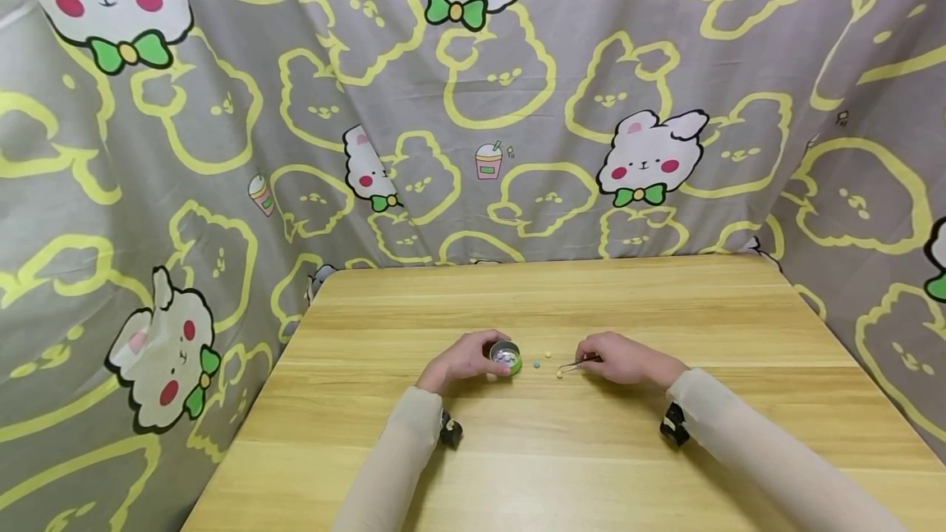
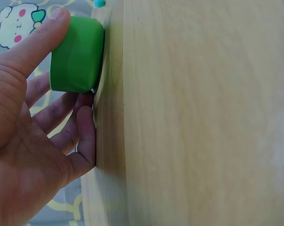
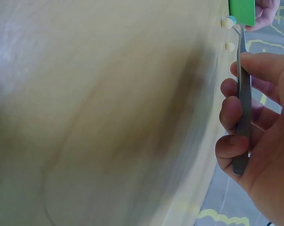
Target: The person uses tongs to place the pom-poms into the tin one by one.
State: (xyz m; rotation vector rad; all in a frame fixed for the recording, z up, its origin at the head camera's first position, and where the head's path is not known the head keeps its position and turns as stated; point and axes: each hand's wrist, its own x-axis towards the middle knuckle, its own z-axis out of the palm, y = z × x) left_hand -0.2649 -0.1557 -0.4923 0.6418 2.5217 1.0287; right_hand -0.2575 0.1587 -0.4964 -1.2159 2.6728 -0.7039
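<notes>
On the table, my left hand holds a small round green tin between thumb and fingers. Several small pale pieces lie inside it, and its green side wall fills the grip in the left wrist view. My right hand grips metal tweezers, which point left toward the tin. Close to their tips is a small yellow bead; whether they touch it, I cannot tell. Another yellow bead and a blue-green bead lie between the tin and the tweezers.
The wooden table spreads around both hands. A grey patterned curtain hangs behind its far edge and along the sides. Each wrist carries a black camera, the left one and the right one, near the tabletop.
</notes>
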